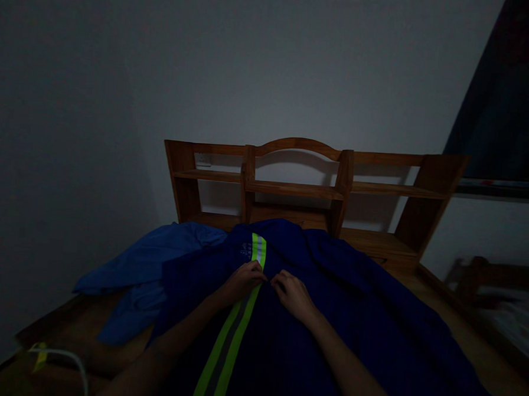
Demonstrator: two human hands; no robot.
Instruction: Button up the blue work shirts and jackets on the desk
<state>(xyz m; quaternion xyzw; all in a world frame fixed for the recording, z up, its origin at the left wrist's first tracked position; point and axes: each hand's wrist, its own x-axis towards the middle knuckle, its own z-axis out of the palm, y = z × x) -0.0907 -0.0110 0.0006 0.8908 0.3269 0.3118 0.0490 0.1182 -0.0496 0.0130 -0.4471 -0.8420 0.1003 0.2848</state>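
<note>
A dark blue work jacket (329, 319) lies spread out in front of me, with a yellow-green and silver reflective stripe (233, 332) running lengthwise and faint lettering beside its upper end. My left hand (245, 280) is on the jacket across the stripe, its fingers closed in a pinch at the cloth. Just to the right, my right hand (290, 291) is also pinched at the cloth, fingertips pointing toward the left ones with a small gap between. Whatever small part lies between the fingertips is too dark to make out.
A lighter blue garment (143, 262) lies crumpled at the left. Behind stands a wooden shelf unit (295, 189) against the pale wall. A white cable (68, 353) with a yellow tag is at the lower left. Another wooden piece of furniture (504, 272) stands at the right.
</note>
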